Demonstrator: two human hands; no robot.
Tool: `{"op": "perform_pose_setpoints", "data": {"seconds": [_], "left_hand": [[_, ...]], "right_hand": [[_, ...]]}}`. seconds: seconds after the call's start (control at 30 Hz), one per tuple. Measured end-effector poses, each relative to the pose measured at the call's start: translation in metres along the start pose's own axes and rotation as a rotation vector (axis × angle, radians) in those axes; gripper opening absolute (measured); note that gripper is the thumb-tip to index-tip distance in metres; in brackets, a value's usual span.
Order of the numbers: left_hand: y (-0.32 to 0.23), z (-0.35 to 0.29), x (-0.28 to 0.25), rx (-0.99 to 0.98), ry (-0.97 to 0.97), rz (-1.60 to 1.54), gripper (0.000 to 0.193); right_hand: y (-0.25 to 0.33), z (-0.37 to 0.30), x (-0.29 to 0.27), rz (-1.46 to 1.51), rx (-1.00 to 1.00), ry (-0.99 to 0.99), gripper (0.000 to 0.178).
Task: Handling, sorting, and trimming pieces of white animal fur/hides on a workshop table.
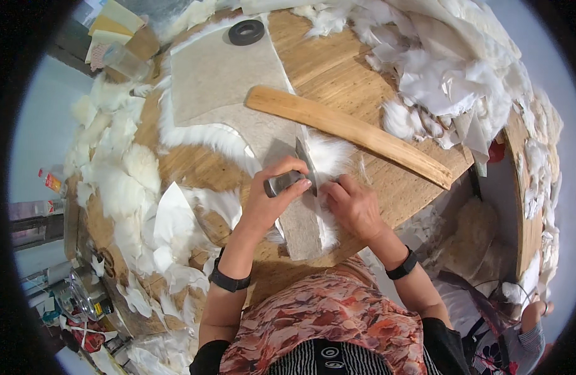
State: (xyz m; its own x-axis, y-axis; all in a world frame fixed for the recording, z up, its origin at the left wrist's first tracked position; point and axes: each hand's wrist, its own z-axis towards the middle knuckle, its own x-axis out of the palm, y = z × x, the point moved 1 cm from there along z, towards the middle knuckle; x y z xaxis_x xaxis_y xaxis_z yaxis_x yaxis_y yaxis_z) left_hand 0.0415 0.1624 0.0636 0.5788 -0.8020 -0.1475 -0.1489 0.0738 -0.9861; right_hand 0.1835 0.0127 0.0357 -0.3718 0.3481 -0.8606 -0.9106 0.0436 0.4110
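My left hand [272,197] grips the grey handle of a broad-bladed knife [305,161], its blade set on a piece of white fur pelt [228,81] lying skin side up on the round wooden table [338,69]. My right hand [355,206] presses flat on the pelt strip just right of the blade, fingers close together. White fur fringes show along the pelt's edges. A long wooden stick [350,128] lies slanted across the table just beyond both hands.
A black ring [246,32] rests on the pelt's far end. Heaps of white fur scraps [122,181] line the left edge, and crumpled white pieces [450,75] pile at the far right. Bottles [53,182] and clutter stand at the left.
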Motion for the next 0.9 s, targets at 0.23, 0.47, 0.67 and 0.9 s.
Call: {"op": "perform_pose_setpoints", "data": {"seconds": [0.23,0.47,0.67,0.9], "left_hand": [[-0.002,0.0,0.004,-0.015,0.069,0.0,0.014],[0.001,0.001,0.009,0.061,0.084,0.141,0.015],[0.0,0.002,0.004,0.034,0.136,0.197,0.017],[0.011,-0.005,0.009,0.004,0.133,0.144,0.018]], "right_hand": [[-0.003,-0.002,0.0,0.116,0.048,-0.077,0.016],[-0.004,0.001,0.0,0.182,0.095,-0.031,0.014],[-0.005,0.004,0.002,0.295,0.16,-0.045,0.013],[-0.01,0.008,-0.001,0.495,0.319,0.057,0.02]]}}
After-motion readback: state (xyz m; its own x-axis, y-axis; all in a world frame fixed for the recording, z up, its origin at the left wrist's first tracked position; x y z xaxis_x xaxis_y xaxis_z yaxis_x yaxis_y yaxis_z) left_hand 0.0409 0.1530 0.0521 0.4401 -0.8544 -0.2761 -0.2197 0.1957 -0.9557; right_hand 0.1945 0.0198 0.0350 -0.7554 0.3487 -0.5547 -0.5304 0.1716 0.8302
